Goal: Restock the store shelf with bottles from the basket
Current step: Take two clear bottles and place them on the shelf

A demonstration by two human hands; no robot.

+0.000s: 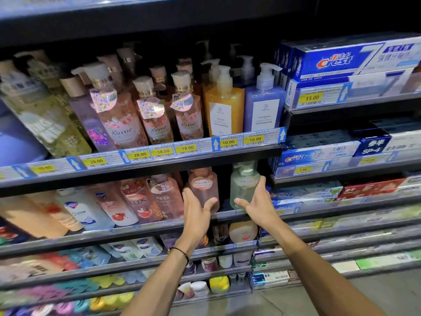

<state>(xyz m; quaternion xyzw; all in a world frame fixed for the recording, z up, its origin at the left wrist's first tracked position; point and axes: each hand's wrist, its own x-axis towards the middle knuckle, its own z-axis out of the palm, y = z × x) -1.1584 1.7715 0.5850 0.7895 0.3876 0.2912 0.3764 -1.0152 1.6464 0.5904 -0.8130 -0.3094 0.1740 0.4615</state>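
Both arms reach up to the second shelf of the store rack. My left hand grips a pink pump bottle from below and the side, with fingers and thumb round its base. My right hand holds a pale green pump bottle in the same way. The two bottles stand upright, side by side, at the right end of that shelf, just under the shelf above. The basket is out of view.
Pink Kustie bottles, an orange bottle and a blue bottle fill the shelf above. Lux and other bottles crowd the left of the second shelf. Toothpaste boxes fill the rack on the right. Lower shelves hold small packs.
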